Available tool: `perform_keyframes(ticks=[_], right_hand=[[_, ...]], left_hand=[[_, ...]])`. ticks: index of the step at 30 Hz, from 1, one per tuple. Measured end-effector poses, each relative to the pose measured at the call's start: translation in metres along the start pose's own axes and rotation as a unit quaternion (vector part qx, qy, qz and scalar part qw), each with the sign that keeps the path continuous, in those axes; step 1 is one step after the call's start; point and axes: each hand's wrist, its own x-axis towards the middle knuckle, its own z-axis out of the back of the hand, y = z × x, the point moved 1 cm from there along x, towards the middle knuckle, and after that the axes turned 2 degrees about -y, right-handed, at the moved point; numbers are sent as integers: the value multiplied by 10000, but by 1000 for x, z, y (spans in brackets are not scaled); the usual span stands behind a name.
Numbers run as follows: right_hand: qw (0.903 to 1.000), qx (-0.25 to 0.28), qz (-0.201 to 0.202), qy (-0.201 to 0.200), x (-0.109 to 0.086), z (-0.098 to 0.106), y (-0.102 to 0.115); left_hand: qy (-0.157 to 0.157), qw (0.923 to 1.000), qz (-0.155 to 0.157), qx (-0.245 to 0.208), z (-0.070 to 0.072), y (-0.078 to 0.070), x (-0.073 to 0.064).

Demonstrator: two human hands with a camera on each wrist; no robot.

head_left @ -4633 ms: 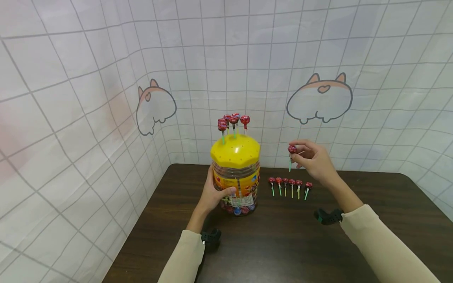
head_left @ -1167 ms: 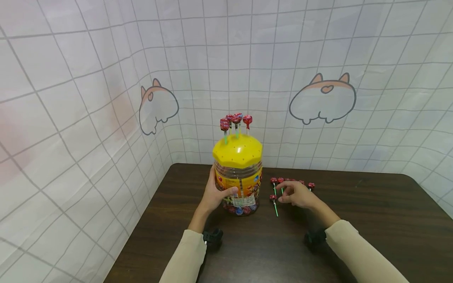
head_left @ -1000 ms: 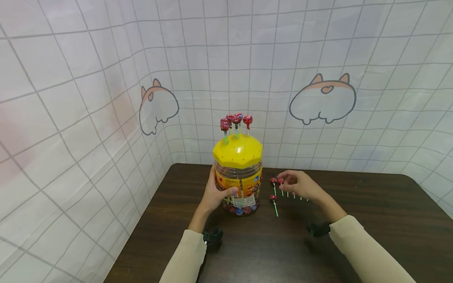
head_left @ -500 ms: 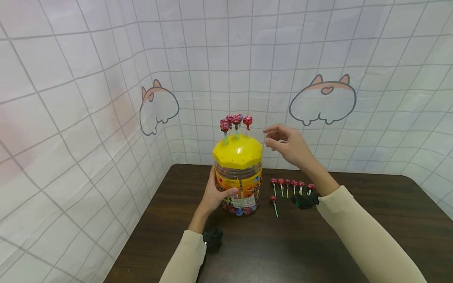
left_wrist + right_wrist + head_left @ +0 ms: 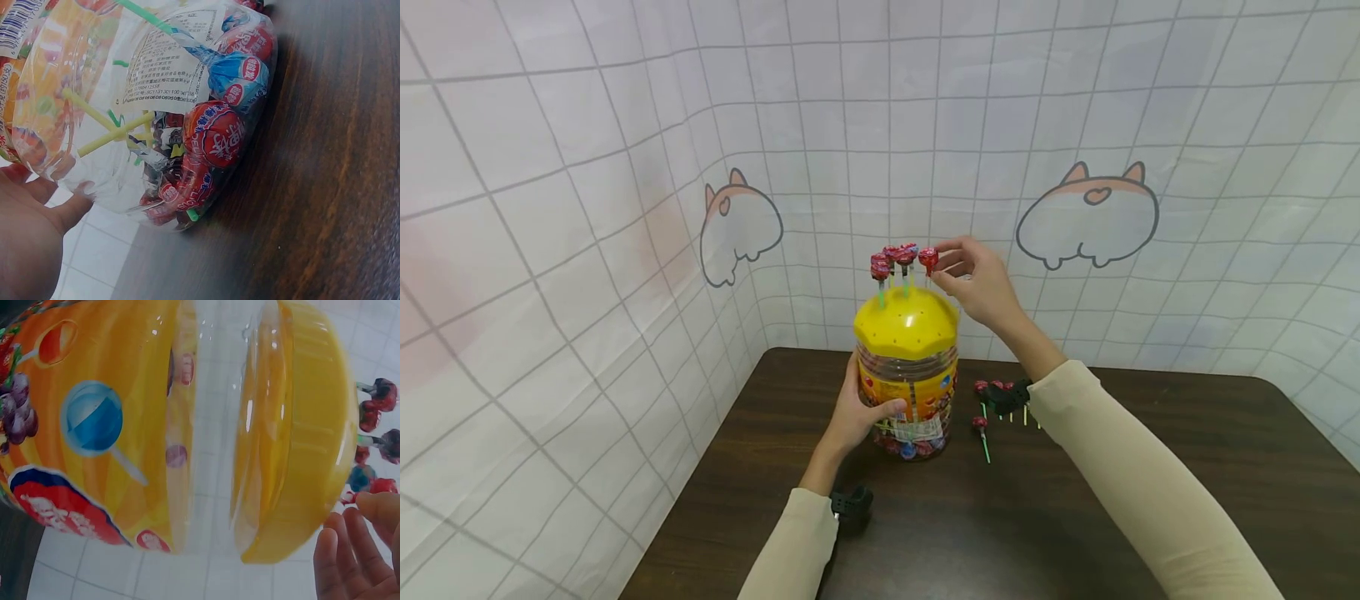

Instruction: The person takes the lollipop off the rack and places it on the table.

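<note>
A clear candy jar with a yellow domed lid stands upright on the table. My left hand grips its left side, thumb across the front; the far fingers are hidden. Several red-wrapped lollipops stand stick-down in the lid, among them a front-left lollipop. My right hand pinches the rightmost lollipop between thumb and index finger, its stick down at the lid. In the right wrist view, the right hand is at the lid's top. Wrapped lollipops lie inside the jar bottom.
On the dark table, a single lollipop lies right of the jar. Behind it is a row of lollipops, partly covered by the right wrist's black strap. A white gridded cloth hangs behind and at left.
The lollipop my right hand held earlier now lies in front of the row. That hand has since risen leftward from the row to the lid's rightmost lollipop. My left hand keeps its grip.
</note>
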Motion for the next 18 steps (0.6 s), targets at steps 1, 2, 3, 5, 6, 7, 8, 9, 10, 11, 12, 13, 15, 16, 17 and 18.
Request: perform_keyframes(ticks=[1, 2, 3, 5, 6, 7, 8, 9, 10, 11, 12, 13, 15, 16, 17, 18], right_hand=[[10000, -11, 7, 6, 1, -2, 0], [10000, -24, 11, 4, 2, -3, 0], [10000, -37, 29, -7, 3, -4, 1], [10000, -47, 55, -49, 4, -6, 1], [9999, -42, 67, -78, 4, -7, 2], [9999, -27, 81, -111, 5, -8, 2], [9998, 8, 111, -160, 5, -8, 3], [9996, 70, 173, -230, 6, -8, 4], [9991, 156, 253, -316, 6, -7, 5], [9983, 234, 357, -402, 6, -6, 7], [9972, 331, 464, -480, 5, -5, 9], [9959, 434, 572, -547, 5, -3, 11], [9935, 583, 766, -608, 3, 1, 16], [9929, 619, 817, -601, 2, 4, 18], [9928, 652, 831, -562, 1, 7, 19], [9930, 684, 815, -511, 0, 9, 20]], left_hand=[[5, 10000, 19, -8, 0, 0, 0], [9, 10000, 32, 6, 0, 0, 0], [12, 10000, 51, 18, 0, 0, 0], [14, 10000, 78, 20, 0, 0, 1], [15, 10000, 77, 10, 0, 0, 1], [14, 10000, 85, 1, 0, -1, 1], [9, 10000, 89, -10, 0, -1, 0], [4, 9999, 98, -26, 0, -1, 0], [3, 9999, 98, -49, 0, -1, 0], [7, 9999, 101, -59, 0, -1, 0], [9, 9999, 103, -58, 0, -1, 0], [10, 9999, 113, -57, 0, -1, 0], [3, 9999, 120, -38, 0, 0, 0], [4, 9999, 119, -31, 0, 0, 0], [0, 9999, 116, -9, 0, 0, 0], [-9, 9999, 102, -4, 0, 1, 0]])
